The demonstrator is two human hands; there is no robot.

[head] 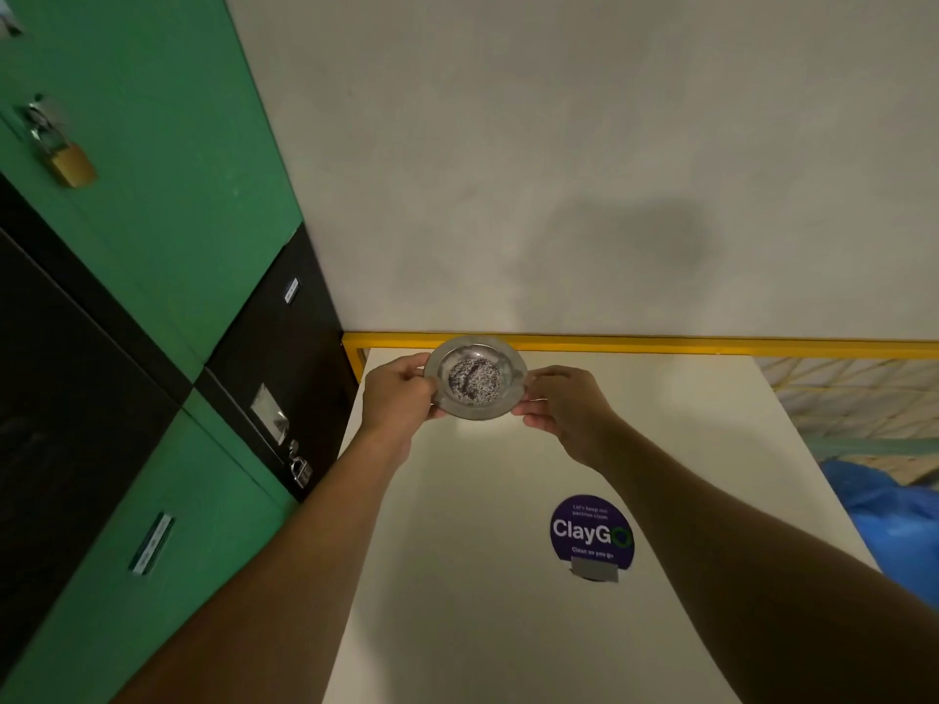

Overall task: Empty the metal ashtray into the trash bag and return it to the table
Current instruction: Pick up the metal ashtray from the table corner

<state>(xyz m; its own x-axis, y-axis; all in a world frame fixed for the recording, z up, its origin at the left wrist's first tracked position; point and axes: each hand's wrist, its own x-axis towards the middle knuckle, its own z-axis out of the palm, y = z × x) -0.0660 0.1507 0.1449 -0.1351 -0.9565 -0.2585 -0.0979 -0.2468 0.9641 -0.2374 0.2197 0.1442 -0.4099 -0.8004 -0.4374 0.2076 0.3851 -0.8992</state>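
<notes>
Metal ashtray, ash still inside, is held level by its rim in both grips, left hand and right hand, above the worktop's far end. Pickup step judged; carrying rightward to blue trash bag and tipping needed next.

A round purple sticker on the white counter reads "ClayGo" in large white letters, with "Clean as you go" beneath. The small line above it and the locker door labels are too blurred to read.
</notes>
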